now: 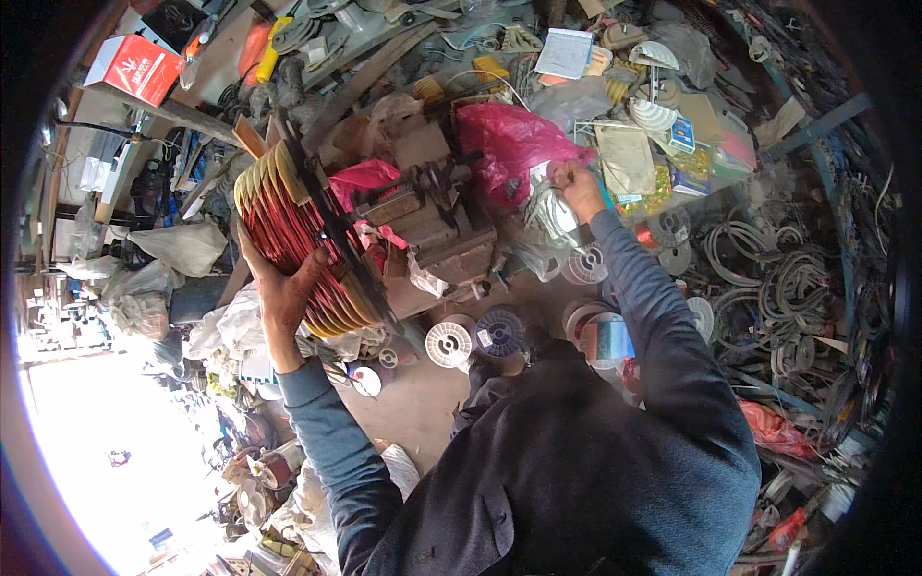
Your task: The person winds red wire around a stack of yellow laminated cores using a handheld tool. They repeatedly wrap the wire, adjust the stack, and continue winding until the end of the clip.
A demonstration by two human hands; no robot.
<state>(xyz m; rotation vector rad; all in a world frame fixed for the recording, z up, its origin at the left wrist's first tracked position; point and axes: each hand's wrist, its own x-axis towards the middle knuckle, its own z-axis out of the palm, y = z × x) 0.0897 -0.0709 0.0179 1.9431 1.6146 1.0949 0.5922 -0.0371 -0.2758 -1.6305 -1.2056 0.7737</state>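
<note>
My left hand (284, 281) is wrapped around a coil-winding former (317, 259), its thumb across the wire and its other fingers largely hidden behind. Red enamelled copper wire (281, 234) lies in several grooves between the former's yellowish discs. A dark bar runs down the former's right face, beside a dirty winding machine (432, 209) on the bench. Farther right, my right hand (582, 191) has its fingers curled at a white plastic bag (551, 198). Whether it pinches the bag or something small cannot be made out. A pink plastic bag (504, 144) lies just left of that hand.
Wire spools, among them a white one (448, 344) and a dark blue one (498, 331), stand below the bench. A notepad (564, 54) and small boxes clutter its back right. Coiled cables (785, 281) fill the right side. A red-and-white box (137, 68) sits upper left.
</note>
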